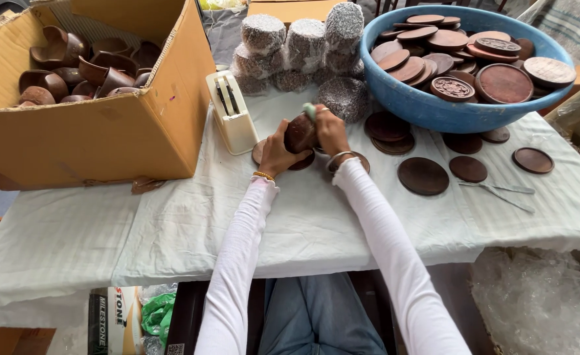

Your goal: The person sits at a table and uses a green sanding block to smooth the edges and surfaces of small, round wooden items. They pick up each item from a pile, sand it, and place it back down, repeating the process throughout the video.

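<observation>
Left hand: fingers curled around the lower left side of a dark brown wooden bowl, gripping it; gold bangle at the wrist, white sleeve.
Right hand: fingers pressed together on the bowl's upper right side, pinching a small pale green scrap against it; silver bangle at the wrist.
Bowl position: held just above the white table cloth, at table centre, over a flat brown disc lying on the cloth.
Cardboard box: large, tan, open-topped, at far left; filled with loose brown bowls.
Cream holder: small boxy object with two dark slots, just right of the cardboard box; what it is, cannot tell.
Wrapped bundles: round stacks in grey foam wrap, piled behind the hands, touching one another.
Blue basin: round plastic tub at upper right, heaped with brown wooden lids, some carved.
Loose discs: flat, round, dark brown, scattered on the cloth in front of the basin.
Metal tool: thin, silver, lying right of the discs.
Under table, left: upright printed package, white and black, beside a green plastic bag.
Under table, right: crumpled clear plastic wrap.
</observation>
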